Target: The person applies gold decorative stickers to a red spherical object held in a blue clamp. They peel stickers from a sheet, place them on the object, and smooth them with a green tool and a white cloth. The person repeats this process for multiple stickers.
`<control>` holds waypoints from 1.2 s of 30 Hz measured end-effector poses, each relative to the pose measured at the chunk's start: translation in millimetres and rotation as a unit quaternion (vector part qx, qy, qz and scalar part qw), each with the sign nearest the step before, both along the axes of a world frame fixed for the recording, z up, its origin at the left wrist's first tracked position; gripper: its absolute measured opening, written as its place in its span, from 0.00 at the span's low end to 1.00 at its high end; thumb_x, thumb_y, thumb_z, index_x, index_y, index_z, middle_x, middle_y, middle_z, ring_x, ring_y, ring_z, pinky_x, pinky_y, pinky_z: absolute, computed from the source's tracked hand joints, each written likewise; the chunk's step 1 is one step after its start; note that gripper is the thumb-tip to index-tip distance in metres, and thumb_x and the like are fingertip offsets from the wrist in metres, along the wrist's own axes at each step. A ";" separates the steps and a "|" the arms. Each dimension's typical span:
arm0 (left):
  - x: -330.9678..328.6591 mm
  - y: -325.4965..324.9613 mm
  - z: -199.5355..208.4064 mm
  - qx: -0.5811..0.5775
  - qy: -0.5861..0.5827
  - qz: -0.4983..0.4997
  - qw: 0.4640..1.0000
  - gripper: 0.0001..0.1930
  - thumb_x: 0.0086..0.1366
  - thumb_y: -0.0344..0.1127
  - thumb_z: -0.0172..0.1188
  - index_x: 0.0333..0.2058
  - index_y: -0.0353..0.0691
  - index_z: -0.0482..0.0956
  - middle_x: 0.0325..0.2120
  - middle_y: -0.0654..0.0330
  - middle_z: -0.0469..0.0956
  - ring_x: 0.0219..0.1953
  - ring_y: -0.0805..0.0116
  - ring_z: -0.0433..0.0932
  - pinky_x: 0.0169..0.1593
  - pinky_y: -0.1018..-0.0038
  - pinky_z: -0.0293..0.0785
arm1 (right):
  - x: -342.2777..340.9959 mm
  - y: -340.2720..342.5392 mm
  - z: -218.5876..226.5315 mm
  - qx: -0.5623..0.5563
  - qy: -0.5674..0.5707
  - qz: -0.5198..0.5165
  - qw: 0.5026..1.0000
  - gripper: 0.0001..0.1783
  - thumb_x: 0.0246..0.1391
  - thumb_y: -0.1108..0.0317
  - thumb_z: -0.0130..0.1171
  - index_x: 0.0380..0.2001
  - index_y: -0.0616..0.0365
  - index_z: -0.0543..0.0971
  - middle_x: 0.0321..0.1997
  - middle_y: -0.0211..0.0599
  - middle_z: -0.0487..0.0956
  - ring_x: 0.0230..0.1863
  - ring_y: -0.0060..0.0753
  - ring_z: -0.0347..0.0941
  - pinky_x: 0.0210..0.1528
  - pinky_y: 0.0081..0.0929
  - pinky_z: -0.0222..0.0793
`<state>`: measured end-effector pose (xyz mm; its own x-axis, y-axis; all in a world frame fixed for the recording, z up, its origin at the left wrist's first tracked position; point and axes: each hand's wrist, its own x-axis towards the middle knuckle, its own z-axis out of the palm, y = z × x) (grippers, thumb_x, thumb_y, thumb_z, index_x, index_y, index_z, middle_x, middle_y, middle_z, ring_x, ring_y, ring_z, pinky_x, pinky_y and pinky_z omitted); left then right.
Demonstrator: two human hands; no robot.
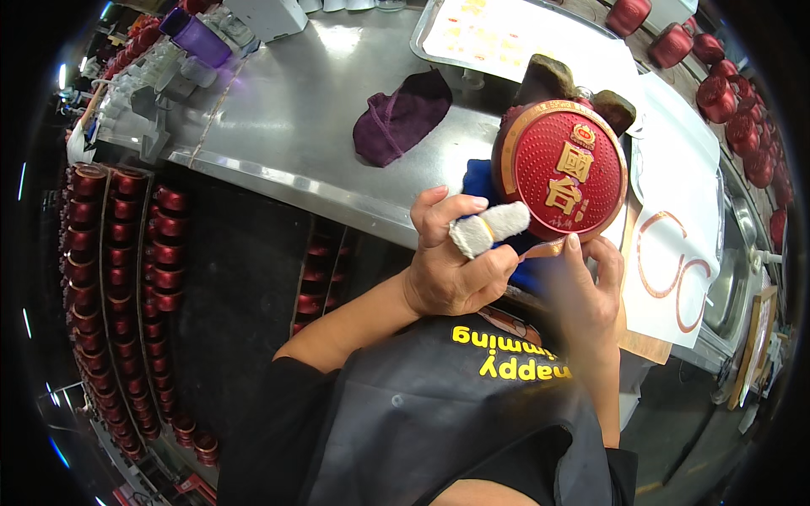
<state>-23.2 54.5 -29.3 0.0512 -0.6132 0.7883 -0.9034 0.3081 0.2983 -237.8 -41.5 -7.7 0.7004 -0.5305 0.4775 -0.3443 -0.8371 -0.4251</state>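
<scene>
A round red bottle (564, 198) with a dotted face, raised gold characters and a gold band along part of its rim lies tilted in front of me. Dark worn blocks (547, 78) sit at its far side, and blue cloth (478, 179) shows beneath it. At its near edge, my left hand (460, 270) is closed, thumb and finger pinching one end of a thin gold strip (544, 249). White cloth sleeves (498, 228) cover some of its fingers. My right hand (595, 282), partly blurred, pinches the strip's other end against the bottle's rim.
A purple cloth (401, 118) lies on the metal table (304, 110). Beyond is a tray (426, 38) with a printed decal sheet. White paper (675, 270) with curved copper-coloured strips lies to the right. Red bottles (742, 139) line the far right; racks of red pieces (122, 253) stand left.
</scene>
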 end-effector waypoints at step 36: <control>12.1 -36.7 17.6 0.043 0.161 0.037 0.985 0.06 0.59 0.33 0.67 0.27 0.44 0.77 0.27 0.63 0.76 0.49 0.51 0.66 0.64 0.56 0.52 | 2.3 1.1 -2.4 -0.012 -0.003 -0.019 1.000 0.39 0.42 0.91 0.57 0.61 0.53 0.80 0.49 0.43 0.73 0.56 0.51 0.71 0.61 0.45 0.68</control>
